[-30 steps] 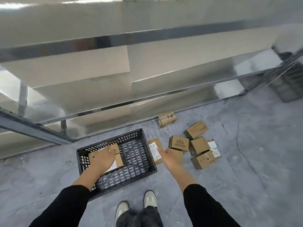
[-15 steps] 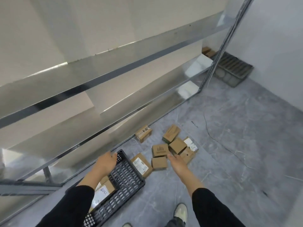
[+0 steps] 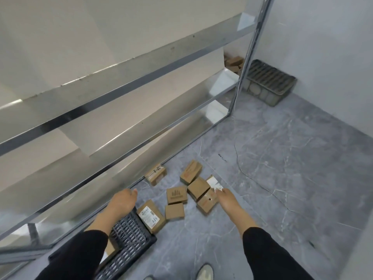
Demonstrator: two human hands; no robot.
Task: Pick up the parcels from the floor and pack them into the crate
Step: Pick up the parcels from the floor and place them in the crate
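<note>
Reference landmark: the crate, at the lower left. My left hand hovers over the crate's far corner, fingers loosely curled, holding nothing. One parcel lies inside the crate, mostly hidden by my sleeve. A labelled parcel lies against the crate's right wall, long axis parallel to that wall. Further right of the crate lies the cluster: a small parcel, a printed parcel and a holed parcel. My right hand is the nearer hand here. Its fingers are extended and grip nothing; the fingertips reach the holed parcel's far-right edge. That parcel's long axis cannot be determined.
</note>
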